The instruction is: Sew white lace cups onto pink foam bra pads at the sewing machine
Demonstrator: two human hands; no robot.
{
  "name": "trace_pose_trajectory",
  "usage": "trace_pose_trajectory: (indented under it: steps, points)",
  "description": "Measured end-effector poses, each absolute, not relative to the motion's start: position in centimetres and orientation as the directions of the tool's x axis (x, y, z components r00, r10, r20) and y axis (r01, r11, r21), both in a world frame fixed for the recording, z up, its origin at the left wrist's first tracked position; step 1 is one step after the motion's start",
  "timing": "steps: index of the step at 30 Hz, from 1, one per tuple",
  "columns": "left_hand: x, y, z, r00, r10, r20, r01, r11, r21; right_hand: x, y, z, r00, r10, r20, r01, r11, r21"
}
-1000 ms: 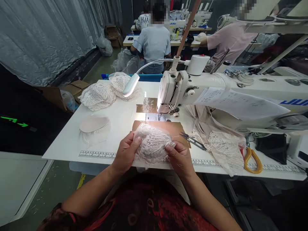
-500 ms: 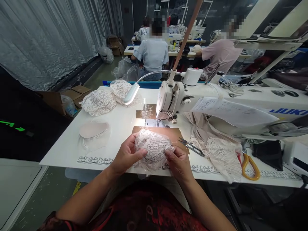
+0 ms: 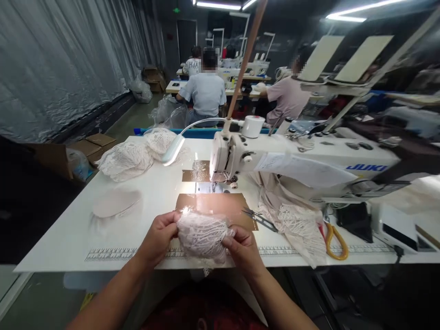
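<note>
A rounded white lace bra cup (image 3: pixel 202 236) is stretched between my two hands above the table's front edge, a bit blurred. My left hand (image 3: pixel 156 240) pinches its left edge between thumb and fingers. On the opposite side, my right hand (image 3: pixel 244 247) grips the right edge with the thumb on top. Just beyond the lace lies a brown board (image 3: pixel 213 204) in front of the sewing machine (image 3: pixel 223 158). Thread snips (image 3: pixel 261 219) rest partly on that board, right of my right hand. A beige oval pad (image 3: pixel 117 203) lies to the left on the table.
Lace pieces (image 3: pixel 125 158) are heaped at the back left under a lamp (image 3: pixel 173 150). Beige fabric with lace (image 3: pixel 295 222) and yellow-handled scissors (image 3: pixel 337 243) lie at right. A printed ruler (image 3: pixel 110 254) runs along the front edge. People sit at machines beyond.
The view has tilted up and turned right. My left hand has moved from the front of the lace cup to its upper left edge; my right hand keeps its grip.
</note>
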State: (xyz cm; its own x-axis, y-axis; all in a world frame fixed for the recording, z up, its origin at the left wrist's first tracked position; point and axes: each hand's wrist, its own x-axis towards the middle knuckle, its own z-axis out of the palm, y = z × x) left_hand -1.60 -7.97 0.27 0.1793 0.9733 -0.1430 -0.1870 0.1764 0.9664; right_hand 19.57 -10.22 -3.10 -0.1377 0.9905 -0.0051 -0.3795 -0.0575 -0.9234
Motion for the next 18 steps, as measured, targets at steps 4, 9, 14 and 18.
trace_pose_trajectory:
  steps: [4,9,14,18]
  points:
    - [-0.9,-8.2,0.6,0.234,0.947,-0.219,-0.38,0.296,0.876,19.5,-10.0,-2.8,-0.17,0.985,0.022,-0.351,-0.04,-0.935]
    - [0.7,-8.8,1.4,0.093,0.928,-0.36,-0.565,0.347,0.749,19.3,-10.3,-2.6,-0.201,0.979,0.035,-0.377,-0.044,-0.925]
    - [1.1,-9.0,1.1,0.221,0.853,-0.472,-0.723,0.468,0.508,19.0,-10.3,-1.6,-0.091,0.996,0.007,-0.501,-0.04,-0.864]
    - [1.9,-10.5,0.1,0.491,0.832,-0.257,-0.662,0.549,0.51,18.5,-9.8,-0.8,0.05,0.997,-0.061,-0.57,-0.022,-0.821]
